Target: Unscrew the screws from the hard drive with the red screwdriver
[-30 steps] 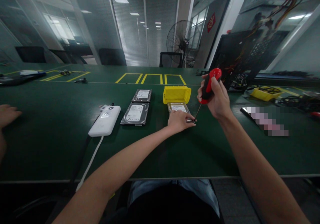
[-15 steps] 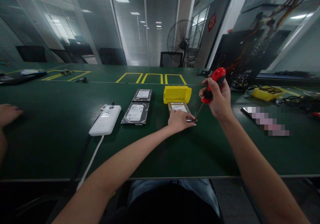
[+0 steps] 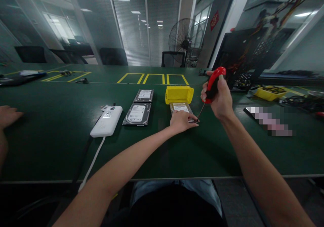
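My right hand (image 3: 222,97) is wrapped round the handle of a screwdriver (image 3: 213,85), red and black with a thin metal shaft. The shaft slants down to the left, and its tip is at my left fingertips. My left hand (image 3: 181,121) is closed over the near part of a hard drive (image 3: 181,107), pressing it to the table; thumb and fingers come together at its near right corner. Most of the drive's near half is hidden under that hand. Right behind the drive stands a yellow plastic bin (image 3: 179,94). Whatever the tip touches is too small to make out.
Left of my hands lie a larger hard drive (image 3: 137,114) and a smaller one (image 3: 144,95) behind it. A white power bank (image 3: 106,121) with a cable lies further left. Another person's hand (image 3: 10,115) rests at the left edge. Cables and a yellow tray (image 3: 270,93) are at right.
My right hand has turned the screwdriver handle a little and shifted slightly left. My left hand stays on the hard drive.
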Demonstrator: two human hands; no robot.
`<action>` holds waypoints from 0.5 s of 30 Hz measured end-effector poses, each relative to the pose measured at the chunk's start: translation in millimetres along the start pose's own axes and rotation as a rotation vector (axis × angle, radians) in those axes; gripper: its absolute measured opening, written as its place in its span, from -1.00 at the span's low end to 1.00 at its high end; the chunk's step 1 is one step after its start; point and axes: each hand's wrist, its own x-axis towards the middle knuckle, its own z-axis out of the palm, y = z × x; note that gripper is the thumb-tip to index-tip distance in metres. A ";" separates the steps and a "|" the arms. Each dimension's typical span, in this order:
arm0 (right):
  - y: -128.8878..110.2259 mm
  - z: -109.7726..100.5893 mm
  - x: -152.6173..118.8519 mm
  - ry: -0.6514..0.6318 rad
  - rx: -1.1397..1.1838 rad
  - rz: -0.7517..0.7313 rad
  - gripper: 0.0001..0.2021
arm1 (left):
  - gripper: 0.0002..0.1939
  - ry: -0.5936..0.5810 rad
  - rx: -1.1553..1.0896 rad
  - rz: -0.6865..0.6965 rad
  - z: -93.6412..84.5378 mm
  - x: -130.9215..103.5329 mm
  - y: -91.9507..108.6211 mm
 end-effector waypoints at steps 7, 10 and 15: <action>-0.2 0.1 -0.3 0.075 0.104 -0.038 -0.77 | -0.70 0.001 -0.011 -0.005 1.0 -0.5 -1.2; -0.1 0.3 -0.6 0.077 0.075 -0.057 -0.71 | -0.71 0.016 -0.013 -0.002 1.4 -0.7 -1.5; 0.1 -0.5 -1.1 0.037 0.059 -0.035 -0.67 | -0.71 -0.004 -0.014 -0.003 -0.3 -0.8 0.1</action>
